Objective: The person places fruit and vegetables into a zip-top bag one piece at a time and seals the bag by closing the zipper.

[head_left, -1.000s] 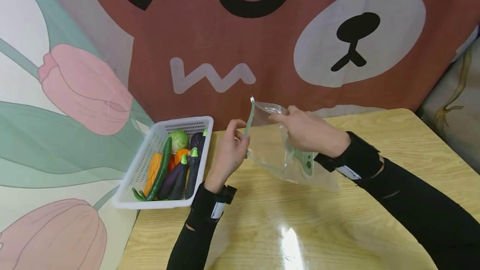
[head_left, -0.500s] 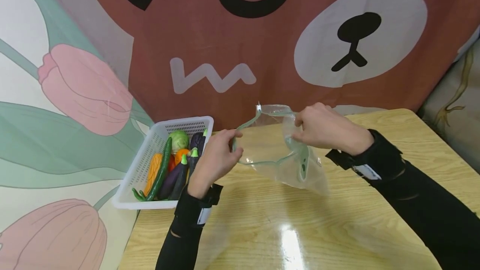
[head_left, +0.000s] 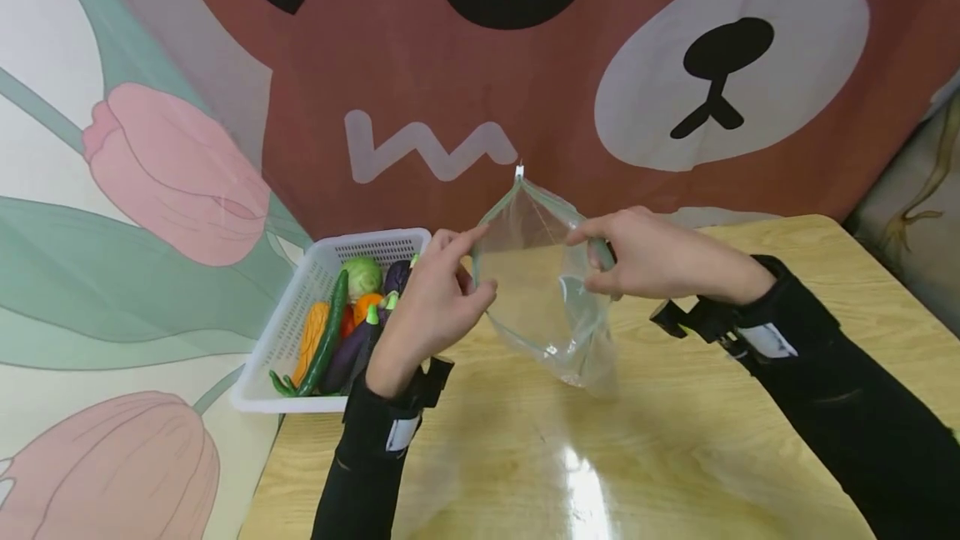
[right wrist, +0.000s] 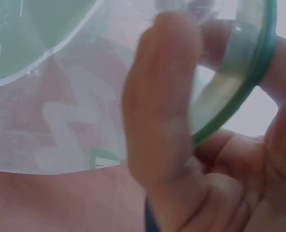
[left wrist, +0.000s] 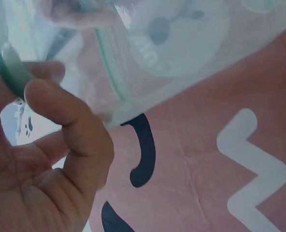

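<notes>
A clear zip bag [head_left: 525,282] with a green zip edge hangs mouth-open between my two hands, above the table. Its white slider [head_left: 519,171] sits at the far top corner. My left hand [head_left: 435,290] grips the left side of the mouth, fingers bent over the edge. On the right side, my right hand [head_left: 652,255] pinches the opposite edge between thumb and fingers. The green zip strip [left wrist: 17,82] passes behind the fingers in the left wrist view. In the right wrist view the green strip [right wrist: 249,82] curves through the grip, and a green printed patch [right wrist: 32,34] shows on the bag.
At the left stands a white basket [head_left: 251,394] holding a cabbage [head_left: 362,276], a long green cucumber [head_left: 330,332], a ridged yellow vegetable [head_left: 312,336] and several eggplants. A wooden table [head_left: 525,457] lies below, against a cloth backdrop [head_left: 420,90] with a printed bear.
The hands have drawn apart, the right moving rightward and the left leftward and then up slightly. The bag's mouth has widened, and its slider corner has risen since the middle frame.
</notes>
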Tool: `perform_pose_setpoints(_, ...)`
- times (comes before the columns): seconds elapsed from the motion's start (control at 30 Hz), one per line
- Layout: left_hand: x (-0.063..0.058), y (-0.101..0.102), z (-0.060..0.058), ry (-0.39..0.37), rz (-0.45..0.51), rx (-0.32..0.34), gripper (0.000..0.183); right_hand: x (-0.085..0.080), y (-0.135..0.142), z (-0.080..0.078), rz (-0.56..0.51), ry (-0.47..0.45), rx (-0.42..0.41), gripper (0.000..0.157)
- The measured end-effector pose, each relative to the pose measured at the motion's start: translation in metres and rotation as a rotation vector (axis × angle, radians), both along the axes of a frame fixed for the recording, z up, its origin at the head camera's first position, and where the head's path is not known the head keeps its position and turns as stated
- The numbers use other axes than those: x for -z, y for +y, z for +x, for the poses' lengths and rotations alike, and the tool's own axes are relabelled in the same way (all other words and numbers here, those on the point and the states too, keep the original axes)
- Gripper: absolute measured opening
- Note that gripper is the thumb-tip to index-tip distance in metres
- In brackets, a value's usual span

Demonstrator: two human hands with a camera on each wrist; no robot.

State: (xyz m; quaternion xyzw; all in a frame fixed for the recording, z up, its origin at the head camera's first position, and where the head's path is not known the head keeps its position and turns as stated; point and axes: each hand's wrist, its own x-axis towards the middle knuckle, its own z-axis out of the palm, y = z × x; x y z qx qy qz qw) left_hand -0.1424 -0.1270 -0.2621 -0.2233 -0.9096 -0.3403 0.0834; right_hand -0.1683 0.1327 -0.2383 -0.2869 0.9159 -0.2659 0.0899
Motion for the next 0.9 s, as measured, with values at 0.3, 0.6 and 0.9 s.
perform_pose_setpoints(0.3,0.013,-0.002,-0.016,-0.019,0.086,-0.030,0.062,0.011,0.013,-0.024,-0.128,-0.183,0.017,0.055)
perform_pose_setpoints(0.6,0.038,-0.006,-0.020,-0.071,0.099,0.013,0.064,0.023,0.011,-0.027,-0.085,-0.183,0.042,0.057)
perform_pose_setpoints(0.9,0.044,-0.006,-0.026,-0.046,0.146,0.027,0.046,0.028,-0.004,-0.026,-0.073,-0.093,0.053,0.052)
